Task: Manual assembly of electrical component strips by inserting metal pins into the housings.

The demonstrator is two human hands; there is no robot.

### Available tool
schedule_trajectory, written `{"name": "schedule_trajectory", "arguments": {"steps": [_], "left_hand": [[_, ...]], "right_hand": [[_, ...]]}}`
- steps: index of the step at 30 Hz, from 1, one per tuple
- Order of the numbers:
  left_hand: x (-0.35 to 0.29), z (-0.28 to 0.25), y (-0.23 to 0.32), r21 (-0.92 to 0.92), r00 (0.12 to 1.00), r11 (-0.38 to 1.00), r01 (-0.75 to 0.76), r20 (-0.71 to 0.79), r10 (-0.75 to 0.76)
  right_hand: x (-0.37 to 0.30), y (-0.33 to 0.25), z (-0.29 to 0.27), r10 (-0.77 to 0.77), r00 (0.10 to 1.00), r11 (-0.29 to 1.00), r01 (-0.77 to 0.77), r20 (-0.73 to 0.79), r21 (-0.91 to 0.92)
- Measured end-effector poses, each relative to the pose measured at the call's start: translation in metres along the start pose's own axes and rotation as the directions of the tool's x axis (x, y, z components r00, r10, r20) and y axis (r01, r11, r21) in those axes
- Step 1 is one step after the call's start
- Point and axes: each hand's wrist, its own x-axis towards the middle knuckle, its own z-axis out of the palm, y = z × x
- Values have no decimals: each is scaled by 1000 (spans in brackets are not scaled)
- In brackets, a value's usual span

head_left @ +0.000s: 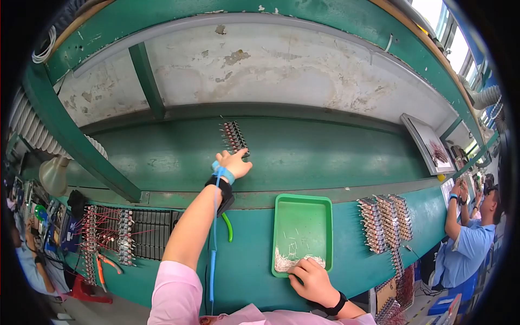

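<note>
My left hand (234, 164) reaches over the bench to a strip of small dark metal parts (234, 135) with thin pins along its sides. Thumb and index finger close on the strip's near end; a blue band with a coiled cord circles that wrist. At the near rim of a green tray (303, 199), my right hand (313, 280) is curled, its fingertips down among thin white slivers (283, 261). Whatever those fingertips pinch is hidden. Most slivers lie heaped along the tray's near side, with several scattered further up.
Similar strips (385, 225) lie at the right. On the left are more strips with red wires (91, 233), a black slotted rack (154, 233) and orange-handled pliers (101, 268). A green-handled tool (227, 227) rests near my left forearm. A co-worker (466, 244) is at the far right.
</note>
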Motion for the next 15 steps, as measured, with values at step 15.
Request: {"name": "schedule_trajectory", "arguments": {"steps": [15], "left_hand": [[-12, -25, -14, 241, 994, 970, 10, -106, 16]], "right_hand": [[-1, 1, 1, 23, 999, 1000, -23, -30, 13]]}}
